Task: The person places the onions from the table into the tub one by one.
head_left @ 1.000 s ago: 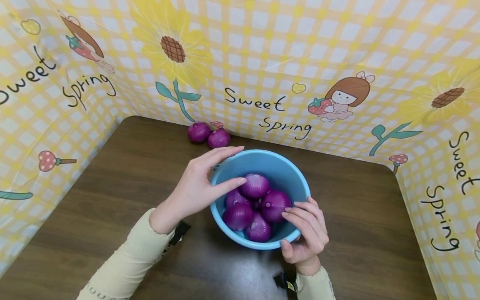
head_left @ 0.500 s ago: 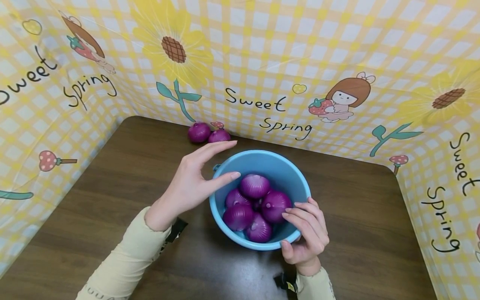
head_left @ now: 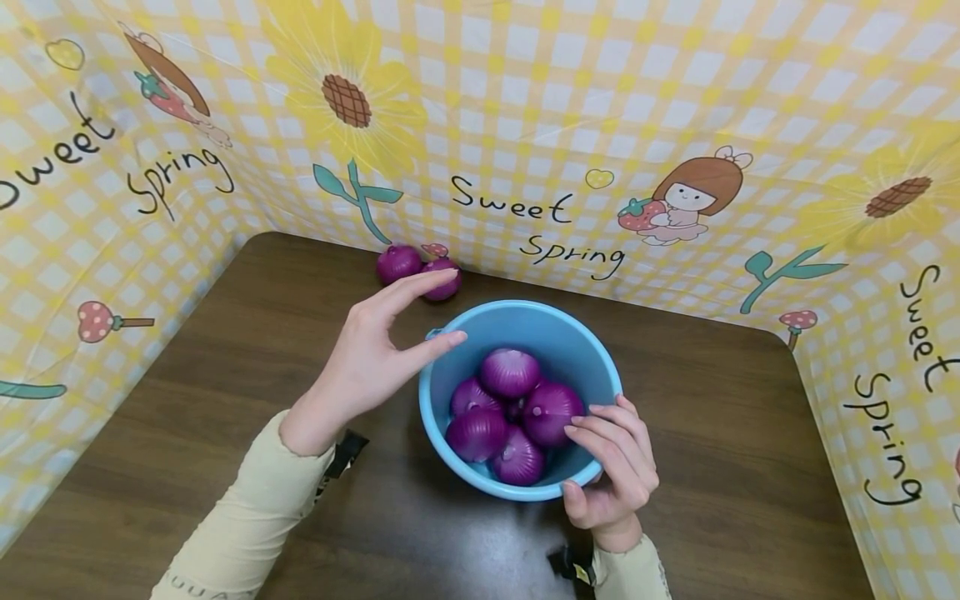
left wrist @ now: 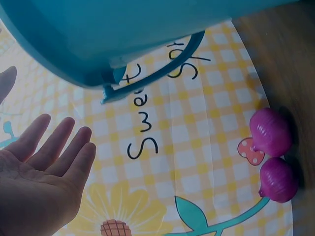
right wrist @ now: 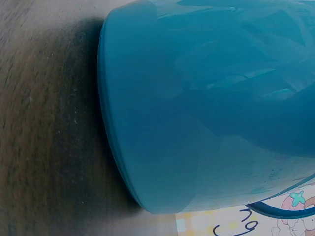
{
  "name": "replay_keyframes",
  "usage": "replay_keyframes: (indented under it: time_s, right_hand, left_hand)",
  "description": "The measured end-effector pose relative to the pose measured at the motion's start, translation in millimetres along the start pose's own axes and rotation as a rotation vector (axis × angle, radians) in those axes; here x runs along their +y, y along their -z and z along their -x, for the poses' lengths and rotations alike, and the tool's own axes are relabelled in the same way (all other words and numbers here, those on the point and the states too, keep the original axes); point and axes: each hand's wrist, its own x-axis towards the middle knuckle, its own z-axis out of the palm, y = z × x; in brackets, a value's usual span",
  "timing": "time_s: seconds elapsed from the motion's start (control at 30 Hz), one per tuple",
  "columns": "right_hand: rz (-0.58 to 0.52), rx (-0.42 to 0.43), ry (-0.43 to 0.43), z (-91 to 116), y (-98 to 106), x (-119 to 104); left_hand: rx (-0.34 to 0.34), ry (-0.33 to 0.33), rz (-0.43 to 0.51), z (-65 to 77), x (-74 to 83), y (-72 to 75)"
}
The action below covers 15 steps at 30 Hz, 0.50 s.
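A light blue bucket stands upright on the table, with several purple onions at its bottom. My right hand grips its near right rim, fingertips inside and thumb outside. At the bucket's upper left, my left hand is held with thumb and fingers spread apart, nothing between them. Its thumb tip overlaps the rim in the head view. In the left wrist view its palm shows, apart from the bucket's handle. The right wrist view is filled by the bucket's outer wall.
Two more onions, one left of the other, lie at the back edge of the dark wooden table. A yellow checked cloth printed with flowers and lettering rises around the table's back and sides.
My left hand has drawn back from the bucket's rim, moving left and slightly away from me toward the two loose onions. The right hand and the bucket stay in place.
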Motion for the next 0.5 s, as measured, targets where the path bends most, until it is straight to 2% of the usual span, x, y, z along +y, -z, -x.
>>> replay_keyframes:
  time_s: [0.23, 0.4, 0.5]
  right_hand:
    - [-0.010, 0.016, 0.014, -1, -1, 1]
    - [-0.006, 0.015, 0.015, -1, -1, 1]
    - [-0.005, 0.014, 0.015, 0, 0, 1]
  left_hand:
    - [0.023, 0.034, -0.020, -1.5, -3.9, 6.9]
    - [0.037, 0.043, -0.025, -5.0, 11.2, 11.9]
    - [0.048, 0.045, -0.033, -5.4, 5.5, 12.9]
